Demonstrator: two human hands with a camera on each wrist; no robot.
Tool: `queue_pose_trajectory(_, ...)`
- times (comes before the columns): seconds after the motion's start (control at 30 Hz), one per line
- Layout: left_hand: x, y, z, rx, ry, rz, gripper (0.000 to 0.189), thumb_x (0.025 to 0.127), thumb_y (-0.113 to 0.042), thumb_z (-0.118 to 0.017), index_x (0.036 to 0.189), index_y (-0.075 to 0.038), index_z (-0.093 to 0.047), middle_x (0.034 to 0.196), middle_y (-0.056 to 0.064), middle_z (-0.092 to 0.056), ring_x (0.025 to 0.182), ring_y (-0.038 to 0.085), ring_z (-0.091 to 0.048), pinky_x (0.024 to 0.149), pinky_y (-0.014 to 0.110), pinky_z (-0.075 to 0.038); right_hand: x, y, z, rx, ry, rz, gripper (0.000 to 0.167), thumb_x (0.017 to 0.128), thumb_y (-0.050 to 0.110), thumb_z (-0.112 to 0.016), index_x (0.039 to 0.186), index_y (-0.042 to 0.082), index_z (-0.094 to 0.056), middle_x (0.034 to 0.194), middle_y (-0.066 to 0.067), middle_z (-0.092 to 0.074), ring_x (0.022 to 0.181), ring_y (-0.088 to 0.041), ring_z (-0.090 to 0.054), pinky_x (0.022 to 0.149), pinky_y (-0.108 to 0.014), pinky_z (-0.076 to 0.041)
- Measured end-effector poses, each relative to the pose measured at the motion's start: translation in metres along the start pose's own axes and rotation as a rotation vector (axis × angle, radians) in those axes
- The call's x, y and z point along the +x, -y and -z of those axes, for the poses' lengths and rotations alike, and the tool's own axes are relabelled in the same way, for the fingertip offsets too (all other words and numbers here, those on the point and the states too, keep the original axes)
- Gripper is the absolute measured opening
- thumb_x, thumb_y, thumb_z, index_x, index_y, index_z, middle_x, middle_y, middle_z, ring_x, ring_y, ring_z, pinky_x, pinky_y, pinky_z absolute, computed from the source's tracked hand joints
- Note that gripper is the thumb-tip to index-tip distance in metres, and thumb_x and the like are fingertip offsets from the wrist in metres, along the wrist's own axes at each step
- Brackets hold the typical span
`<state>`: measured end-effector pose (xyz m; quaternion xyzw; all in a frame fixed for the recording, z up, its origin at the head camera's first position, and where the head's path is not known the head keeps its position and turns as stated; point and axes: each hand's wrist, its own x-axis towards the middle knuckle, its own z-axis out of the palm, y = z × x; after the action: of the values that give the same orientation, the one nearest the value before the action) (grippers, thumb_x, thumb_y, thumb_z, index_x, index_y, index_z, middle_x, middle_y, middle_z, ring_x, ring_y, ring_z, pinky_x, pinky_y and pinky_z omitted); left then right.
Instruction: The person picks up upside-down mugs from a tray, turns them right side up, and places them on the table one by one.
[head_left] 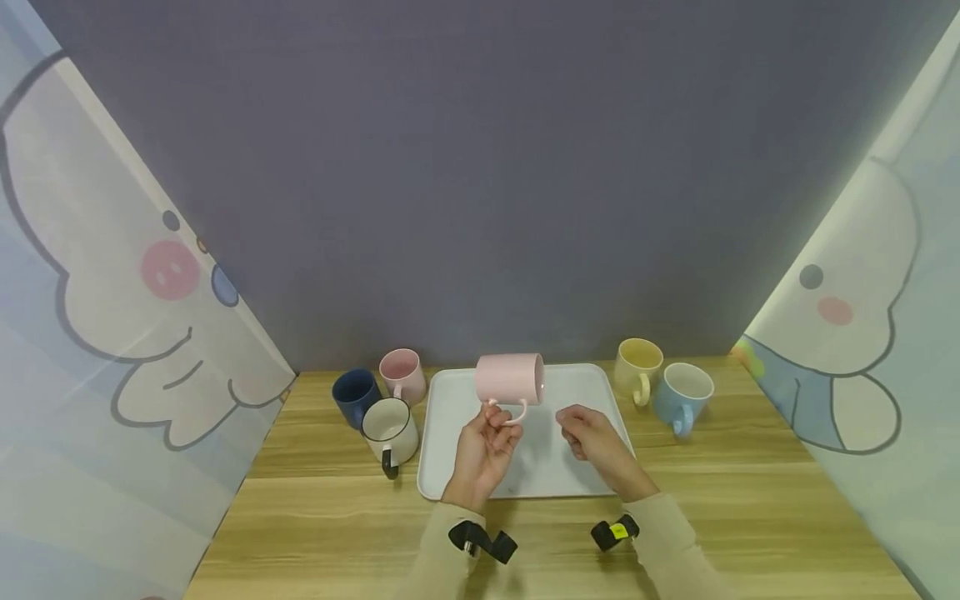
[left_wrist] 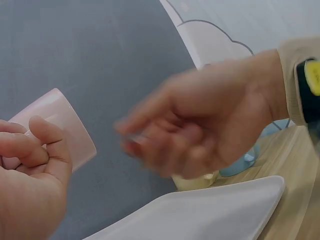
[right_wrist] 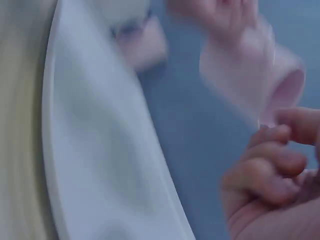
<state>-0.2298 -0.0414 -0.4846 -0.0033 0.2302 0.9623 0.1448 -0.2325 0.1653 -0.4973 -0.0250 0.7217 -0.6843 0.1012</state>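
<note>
A pink mug (head_left: 510, 378) is held on its side above the white tray (head_left: 558, 487), its mouth toward the right and its handle downward. My left hand (head_left: 480, 457) grips it by the handle; in the left wrist view part of the mug (left_wrist: 75, 127) shows behind the fingers. To the right of the mug, and apart from it, my right hand (head_left: 600, 446) is over the tray with its fingers curled. Blurred in the left wrist view, the right hand (left_wrist: 195, 120) shows no clear object between its fingers. The right wrist view is smeared too.
Left of the tray stand a dark blue mug (head_left: 356, 396), another pink mug (head_left: 405, 379) and a white mug with a black rim (head_left: 393, 437). A yellow mug (head_left: 633, 375) and a light blue mug (head_left: 678, 404) stand to its right. A grey wall (head_left: 510, 183) rises behind the wooden table (head_left: 330, 533).
</note>
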Motion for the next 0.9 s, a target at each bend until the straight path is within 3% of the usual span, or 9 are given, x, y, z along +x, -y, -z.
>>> queue_pose_trajectory(0.13,0.000,0.002,-0.001,0.001,-0.002,-0.002,0.035,0.114,-0.025,-0.025,0.084,-0.017,-0.042,0.068,-0.011,-0.047,0.052,0.002,-0.027,0.066,0.019,-0.036,-0.007,0.006,-0.024,0.353,0.191,0.090,0.020,0.111,0.020,-0.045,0.110,0.008,-0.061,0.070,0.008,-0.046,0.048,0.000,-0.033,0.049,-0.018,-0.026)
queue_pose_trajectory(0.23,0.001,0.003,-0.002,0.000,-0.006,-0.002,0.035,0.114,-0.024,-0.024,0.084,-0.018,-0.042,0.068,-0.011,-0.046,0.053,0.002,-0.026,0.065,0.019,-0.035,-0.009,0.010,-0.034,0.515,0.279,0.102,0.024,0.112,0.021,-0.041,0.108,0.011,-0.062,0.069,0.010,-0.046,0.048,0.001,-0.032,0.048,-0.017,-0.025)
queue_pose_trajectory(0.37,0.001,0.006,-0.002,0.002,0.001,0.009,0.038,0.114,-0.022,-0.023,0.081,-0.018,-0.042,0.067,-0.010,-0.046,0.052,0.003,-0.025,0.066,0.018,-0.039,-0.008,0.016,-0.043,0.632,0.334,0.058,0.026,0.112,0.023,-0.039,0.095,0.014,-0.057,0.065,0.012,-0.046,0.046,0.000,-0.032,0.046,-0.015,-0.027)
queue_pose_trajectory(0.57,0.000,0.008,-0.002,0.039,0.024,0.002,0.040,0.114,-0.025,-0.024,0.080,-0.018,-0.045,0.067,-0.011,-0.047,0.051,0.002,-0.026,0.066,0.018,-0.040,-0.005,0.021,-0.048,0.829,0.438,-0.001,0.026,0.113,0.024,-0.034,0.107,0.010,-0.055,0.059,0.013,-0.044,0.041,-0.003,-0.023,0.043,-0.015,-0.023)
queue_pose_trajectory(0.77,-0.002,0.007,0.000,0.086,0.055,0.012,0.039,0.114,-0.027,-0.025,0.084,-0.019,-0.049,0.072,-0.011,-0.050,0.055,0.003,-0.028,0.070,0.018,-0.043,-0.005,0.021,-0.048,0.951,0.541,0.014,0.034,0.114,0.023,-0.025,0.108,0.010,-0.056,0.057,0.012,-0.042,0.044,-0.006,-0.013,0.043,-0.016,-0.014)
queue_pose_trajectory(0.9,-0.004,0.007,0.003,0.162,0.074,0.035,0.039,0.114,-0.028,-0.027,0.089,-0.019,-0.055,0.082,-0.010,-0.057,0.063,0.001,-0.040,0.071,0.018,-0.042,-0.005,0.020,-0.047,1.032,0.622,0.040,0.043,0.114,0.025,-0.016,0.109,0.010,-0.055,0.058,0.011,-0.037,0.044,-0.007,-0.008,0.045,-0.019,-0.007)
